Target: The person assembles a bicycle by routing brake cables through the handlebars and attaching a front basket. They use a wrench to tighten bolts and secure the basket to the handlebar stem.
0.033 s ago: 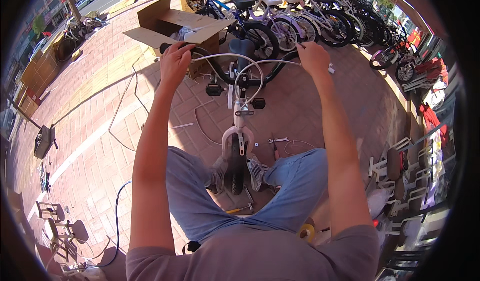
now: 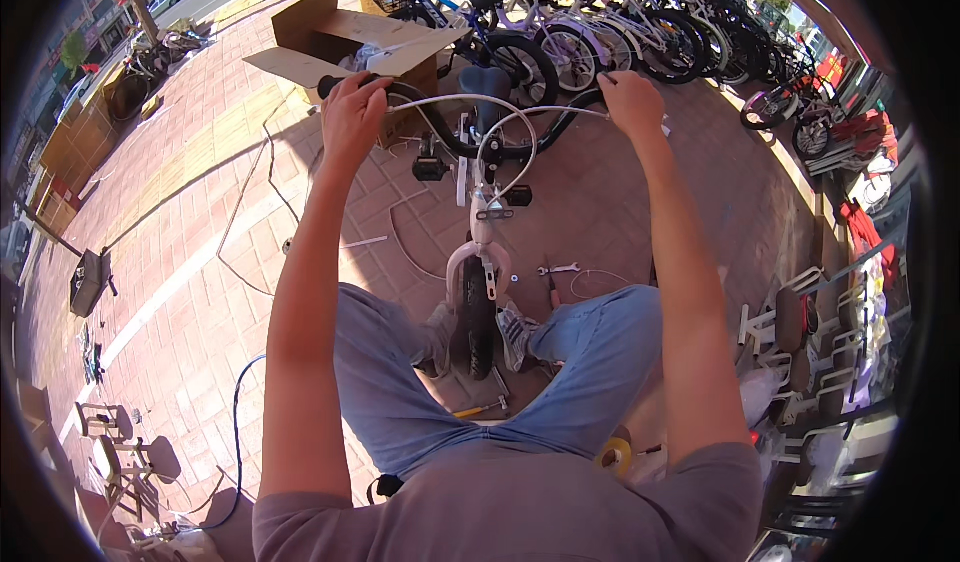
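The left hand (image 2: pixel 352 112) has its fingers (image 2: pixel 368 90) curled shut around the black left grip (image 2: pixel 335 85) of a small bicycle's handlebar (image 2: pixel 470 147); the right hand (image 2: pixel 630 100) is likewise closed on the right end of the same bar, its fingers wrapped over so the grip beneath is hidden; both arms reach straight forward from the lower edge; white brake cables (image 2: pixel 500 127) arc between the two hands above the bar; the bar sits on the pale stem of the small bicycle (image 2: pixel 480 252), which stands upright on the brick pavement (image 2: pixel 200 292), directly ahead of the person; its front wheel (image 2: pixel 478 327) is held between the person's legs, in blue jeans, with grey shoes either side of the tyre; black pedals (image 2: pixel 430 169) stick out beside the frame; a spanner (image 2: pixel 560 270) lies on the bricks just right of the wheel, near a loose white cable (image 2: pixel 590 284); a yellow-handled tool (image 2: pixel 480 411) lies below the wheel; a roll of yellow tape (image 2: pixel 614 456) sits by the right thigh; beyond the left hand an open cardboard box (image 2: pixel 340 37) rests on the pavement; a row of parked bicycles (image 2: pixel 640 17) runs along the top; white chairs (image 2: pixel 810 362) stand at the right.
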{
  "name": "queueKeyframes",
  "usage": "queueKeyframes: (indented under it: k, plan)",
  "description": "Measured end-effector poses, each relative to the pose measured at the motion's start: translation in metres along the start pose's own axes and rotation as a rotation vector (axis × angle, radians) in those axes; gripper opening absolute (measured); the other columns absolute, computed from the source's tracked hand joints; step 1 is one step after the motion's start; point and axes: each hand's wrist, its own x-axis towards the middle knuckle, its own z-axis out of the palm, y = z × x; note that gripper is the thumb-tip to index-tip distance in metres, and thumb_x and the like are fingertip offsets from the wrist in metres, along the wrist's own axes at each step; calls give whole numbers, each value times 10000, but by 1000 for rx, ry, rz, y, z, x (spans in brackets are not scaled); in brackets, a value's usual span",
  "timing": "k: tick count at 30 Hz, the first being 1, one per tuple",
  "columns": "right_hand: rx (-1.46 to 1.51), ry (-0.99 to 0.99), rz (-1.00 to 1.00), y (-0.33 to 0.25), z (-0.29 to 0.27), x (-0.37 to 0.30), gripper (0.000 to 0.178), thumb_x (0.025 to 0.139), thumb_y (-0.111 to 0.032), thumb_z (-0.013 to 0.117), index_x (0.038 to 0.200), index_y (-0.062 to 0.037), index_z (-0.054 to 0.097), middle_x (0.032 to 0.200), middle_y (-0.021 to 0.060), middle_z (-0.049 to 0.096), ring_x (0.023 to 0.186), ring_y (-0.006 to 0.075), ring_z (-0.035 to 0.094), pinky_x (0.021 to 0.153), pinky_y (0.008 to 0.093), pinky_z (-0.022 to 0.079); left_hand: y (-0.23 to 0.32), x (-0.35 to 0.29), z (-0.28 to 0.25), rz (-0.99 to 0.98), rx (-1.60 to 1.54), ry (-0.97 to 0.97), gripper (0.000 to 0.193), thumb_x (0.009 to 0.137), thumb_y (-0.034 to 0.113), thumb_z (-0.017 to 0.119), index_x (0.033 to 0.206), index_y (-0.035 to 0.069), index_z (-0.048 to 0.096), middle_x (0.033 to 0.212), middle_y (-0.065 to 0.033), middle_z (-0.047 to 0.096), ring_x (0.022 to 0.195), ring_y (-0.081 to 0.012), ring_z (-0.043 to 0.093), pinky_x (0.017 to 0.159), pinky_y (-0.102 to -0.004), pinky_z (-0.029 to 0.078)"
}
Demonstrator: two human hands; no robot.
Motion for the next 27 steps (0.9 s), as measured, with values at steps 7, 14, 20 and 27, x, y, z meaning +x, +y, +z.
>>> queueKeyframes:
  k: [7,14,20,27]
  plan:
    - [11,-8,-37,10,7,7,397,877,-464,483,970,-152,711,972,117,685,909,332,640,766,459,486,8,-1,-5,9,105,28,315,850,302,500,1026,171,727,1185,-99,611,1116,-301,529,973,-398,360]
    - [-51,27,-61,18,24,26,418,871,-498,477,1131,-232,669,1034,118,674,961,334,628,801,429,492,-7,3,-10,26,85,-8,322,886,353,497,1065,196,714,1200,-84,604,1116,-301,531,969,-397,362]
    - [4,275,-202,6,9,3,261,880,-317,547,965,-117,689,1012,97,663,939,324,610,795,422,487,10,1,-8,33,-48,74,387,881,322,570,1225,147,593,1322,-168,479,1207,-354,441,1003,-444,331]
    - [658,249,-131,-12,3,-143,128,809,-126,668,882,-23,649,770,106,614,684,246,601,600,328,461,48,-126,34,-379,-404,-75,558,771,230,736,1200,-6,468,1150,-170,541,1045,-292,533,904,-397,425]
